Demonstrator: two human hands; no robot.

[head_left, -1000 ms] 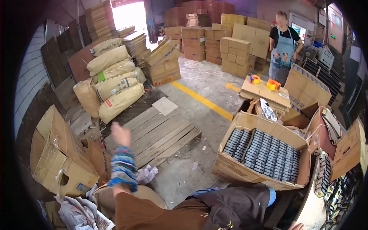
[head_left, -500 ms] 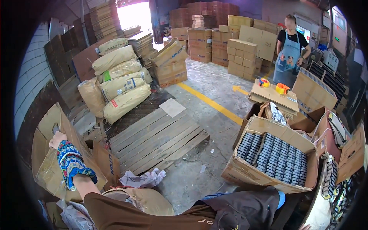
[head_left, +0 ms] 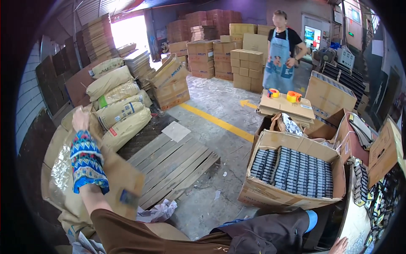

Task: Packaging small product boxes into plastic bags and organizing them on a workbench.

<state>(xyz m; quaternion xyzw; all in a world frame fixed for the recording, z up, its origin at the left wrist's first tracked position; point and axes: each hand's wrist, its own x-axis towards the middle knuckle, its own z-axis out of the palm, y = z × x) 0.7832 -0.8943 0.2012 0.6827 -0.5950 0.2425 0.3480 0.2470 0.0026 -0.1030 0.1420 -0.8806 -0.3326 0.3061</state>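
Observation:
At the left, my left hand reaches out in a blue patterned sleeve cover and grips the upper edge of a large cardboard box. Its fingers are slightly blurred. Shiny clear plastic shows along the box's side. Low at the right, my right hand lies by the edge of a pale worktable, fingers stretched out and only partly in view. Beside that table, an open carton holds tight rows of small dark items.
A wooden pallet lies on the floor ahead, with stuffed sacks behind it. Two tape rolls sit on stacked cardboard. A person in a blue apron stands beyond. Loose black-and-yellow pieces cover the worktable's right side.
My left hand has moved up and away from me along with the box, which has shifted and turned. The view has swung right, and more of my right hand shows.

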